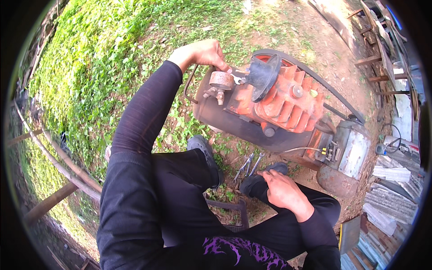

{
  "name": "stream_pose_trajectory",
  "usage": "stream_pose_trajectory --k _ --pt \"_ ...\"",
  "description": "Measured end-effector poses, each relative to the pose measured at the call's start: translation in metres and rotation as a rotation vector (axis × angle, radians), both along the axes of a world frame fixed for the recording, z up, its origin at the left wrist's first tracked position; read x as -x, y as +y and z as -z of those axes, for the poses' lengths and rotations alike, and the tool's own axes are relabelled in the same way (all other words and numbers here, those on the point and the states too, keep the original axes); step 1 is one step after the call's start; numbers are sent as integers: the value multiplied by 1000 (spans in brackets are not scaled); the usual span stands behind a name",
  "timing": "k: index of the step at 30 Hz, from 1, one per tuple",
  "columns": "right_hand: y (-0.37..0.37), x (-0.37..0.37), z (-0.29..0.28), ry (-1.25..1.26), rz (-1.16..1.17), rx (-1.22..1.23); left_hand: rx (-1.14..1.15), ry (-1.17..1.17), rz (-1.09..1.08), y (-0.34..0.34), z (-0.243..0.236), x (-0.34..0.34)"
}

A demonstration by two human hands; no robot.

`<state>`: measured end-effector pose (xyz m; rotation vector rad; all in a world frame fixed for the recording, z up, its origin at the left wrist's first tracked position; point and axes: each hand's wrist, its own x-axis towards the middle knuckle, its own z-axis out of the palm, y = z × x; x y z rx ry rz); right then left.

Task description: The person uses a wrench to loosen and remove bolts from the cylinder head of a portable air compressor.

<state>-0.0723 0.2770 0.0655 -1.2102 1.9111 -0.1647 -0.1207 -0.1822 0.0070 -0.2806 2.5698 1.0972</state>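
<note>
My left hand (pixel 208 55) grips a small silver wrench (pixel 237 79) set at a fitting between a rusty round gauge (pixel 221 79) and the black round housing (pixel 262 77) of an orange finned compressor pump (pixel 288 105). My right hand (pixel 284 192) is low by my right knee, fingers loosely apart and partly bent, with no object visible in it. Several loose wrenches (pixel 249 167) lie on the ground near its fingertips. The pump is mounted on a dark tank (pixel 211 112), belted to a worn grey motor (pixel 348 148).
Leafy ground (pixel 90 54) spreads to the left, with wooden poles (pixel 67 168) at the edge. A dark plastic frame (pixel 243 216) is under my legs. Corrugated sheets (pixel 391 202) and wooden planks (pixel 378 60) line the right side. A thin cable (pixel 297 149) runs to the motor.
</note>
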Motion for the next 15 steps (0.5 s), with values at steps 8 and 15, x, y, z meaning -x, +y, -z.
stream_pose_trajectory --k 8,15 --pt "2 -3 4 -23 -7 -48 61 18 5 5 3 -6" --pt "-3 4 10 21 -30 -21 14 68 -142 20 0 -47"
